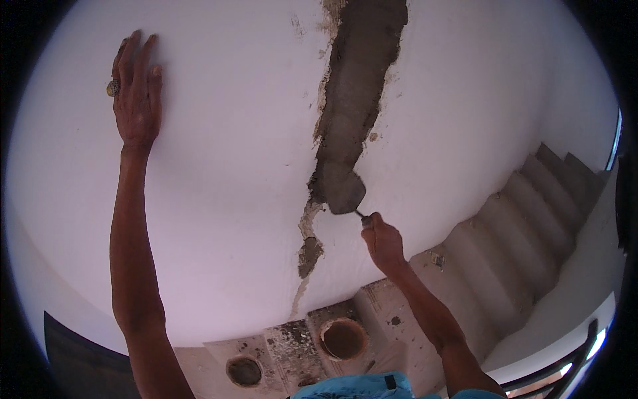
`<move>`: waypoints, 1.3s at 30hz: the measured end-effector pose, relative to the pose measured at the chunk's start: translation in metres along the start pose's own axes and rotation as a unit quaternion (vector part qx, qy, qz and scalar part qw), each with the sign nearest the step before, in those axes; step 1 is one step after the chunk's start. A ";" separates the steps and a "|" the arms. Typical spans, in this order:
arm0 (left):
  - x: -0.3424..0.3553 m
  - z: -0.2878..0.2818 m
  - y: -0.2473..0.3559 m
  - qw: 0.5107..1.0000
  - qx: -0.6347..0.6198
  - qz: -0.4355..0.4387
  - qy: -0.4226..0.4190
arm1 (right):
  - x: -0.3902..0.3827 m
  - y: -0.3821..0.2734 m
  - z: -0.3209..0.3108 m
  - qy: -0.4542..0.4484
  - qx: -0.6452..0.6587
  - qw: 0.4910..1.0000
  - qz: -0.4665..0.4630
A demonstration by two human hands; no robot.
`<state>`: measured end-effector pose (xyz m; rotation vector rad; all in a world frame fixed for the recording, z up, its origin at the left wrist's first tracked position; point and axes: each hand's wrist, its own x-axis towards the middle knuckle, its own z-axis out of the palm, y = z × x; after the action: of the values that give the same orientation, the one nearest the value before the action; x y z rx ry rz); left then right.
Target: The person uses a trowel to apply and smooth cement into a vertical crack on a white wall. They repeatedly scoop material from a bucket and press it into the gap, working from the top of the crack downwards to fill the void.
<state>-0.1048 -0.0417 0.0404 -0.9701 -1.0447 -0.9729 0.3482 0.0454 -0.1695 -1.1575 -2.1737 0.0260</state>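
Note:
My left hand point(138, 100) lies flat against the white wall point(226, 153), fingers stretched upward, with a ring on one finger. In my right hand point(384, 245) is the handle of a trowel point(347, 194), gripped in closed fingers. Its grey blade rests at the lower part of a broad strip of dark grey mortar point(359, 73), which runs down the wall from the top. Ragged, chipped plaster edges border the strip. Below the blade the channel narrows to a thin broken patch point(310, 256) and a pale crack.
Concrete stairs point(505, 233) climb to the right. On the steps below stand a round container point(343, 338) and a smaller round container with grey contents point(244, 371). Splattered mortar point(292, 349) marks the step between them. A dark railing point(578, 359) curves at lower right.

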 end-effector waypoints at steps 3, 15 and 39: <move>0.002 0.002 -0.004 0.999 -0.016 0.020 0.021 | 0.030 -0.002 -0.018 0.077 0.022 0.996 -0.049; 0.001 0.001 -0.003 1.000 -0.006 0.001 0.004 | 0.086 0.003 -0.040 0.058 -0.058 0.986 -0.147; -0.001 0.002 -0.002 1.000 0.004 -0.003 0.000 | -0.015 0.043 0.034 0.001 -0.044 0.994 -0.102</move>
<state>-0.1077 -0.0402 0.0401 -0.9619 -1.0511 -0.9725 0.3663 0.0699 -0.2175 -0.9765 -2.2994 -0.1603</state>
